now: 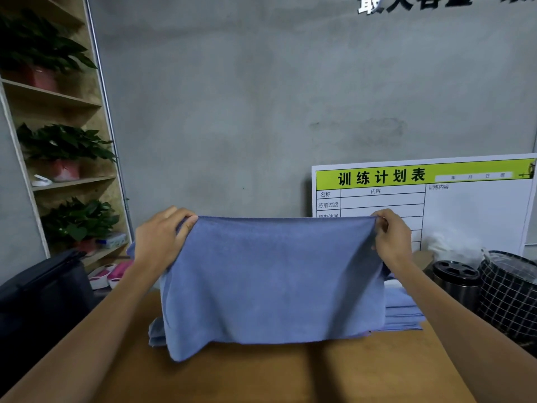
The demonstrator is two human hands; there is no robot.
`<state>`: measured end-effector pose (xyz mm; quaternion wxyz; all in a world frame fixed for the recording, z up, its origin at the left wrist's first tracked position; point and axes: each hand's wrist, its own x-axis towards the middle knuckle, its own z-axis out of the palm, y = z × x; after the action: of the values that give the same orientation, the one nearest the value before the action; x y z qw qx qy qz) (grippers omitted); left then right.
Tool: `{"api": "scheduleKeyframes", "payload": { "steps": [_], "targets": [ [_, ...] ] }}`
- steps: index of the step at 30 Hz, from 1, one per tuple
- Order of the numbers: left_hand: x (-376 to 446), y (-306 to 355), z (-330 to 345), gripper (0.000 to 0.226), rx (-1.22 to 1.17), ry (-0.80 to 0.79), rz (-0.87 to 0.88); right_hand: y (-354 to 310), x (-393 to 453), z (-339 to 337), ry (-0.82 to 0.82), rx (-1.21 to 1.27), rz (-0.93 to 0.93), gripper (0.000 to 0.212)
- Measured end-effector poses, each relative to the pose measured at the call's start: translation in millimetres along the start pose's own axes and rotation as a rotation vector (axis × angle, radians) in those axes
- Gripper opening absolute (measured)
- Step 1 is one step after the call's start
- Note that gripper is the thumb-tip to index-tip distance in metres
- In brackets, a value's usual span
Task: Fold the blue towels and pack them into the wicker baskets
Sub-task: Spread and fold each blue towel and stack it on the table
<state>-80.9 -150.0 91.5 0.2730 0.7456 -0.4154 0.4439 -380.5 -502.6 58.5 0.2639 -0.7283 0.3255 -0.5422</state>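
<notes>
Left hand (pixel 158 241) and right hand (pixel 392 238) each pinch a top corner of the blue towel (pixel 273 280), stretched taut, hanging above the wooden surface (pixel 290 373). Stacked towels (pixel 402 311) lie behind.

It looked like a gym's back room. A training-schedule board (pixel 421 199) leaned against bare concrete wall (pixel 261 97). Potted plants (pixel 64 146) lined wooden shelves (pixel 52 94).

Potted plants (pixel 65 146) on shelf (pixel 72 181); whiteboard (pixel 476 205) against wall; steel bin (pixel 456 282) beside it.
</notes>
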Motion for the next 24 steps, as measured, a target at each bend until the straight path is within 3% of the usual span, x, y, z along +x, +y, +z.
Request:
{"api": "scheduleKeyframes", "payload": {
  "steps": [8,15,20,24],
  "targets": [
    [-21.9,-0.1,-23.8,0.033,-0.015,0.081,-0.007,-11.8,-24.6,-37.3,-0.018,-0.064,-0.262,0.014],
    [-26.7,11.9,-87.2,0.027,0.012,0.188,0.058,-51.9,-35.9,-88.0,0.139,-0.074,-0.393,0.018],
    [-31.0,9.9,-88.8,0.031,0.047,0.125,0.112,-52.4,-35.7,-97.7,0.144,-0.148,-0.387,0.018],
    [-54.5,-7.1,-31.3,0.039,0.021,-0.024,0.133,-4.2,-37.2,-64.1,0.034,-0.24,-0.314,0.016]
  ]
}}
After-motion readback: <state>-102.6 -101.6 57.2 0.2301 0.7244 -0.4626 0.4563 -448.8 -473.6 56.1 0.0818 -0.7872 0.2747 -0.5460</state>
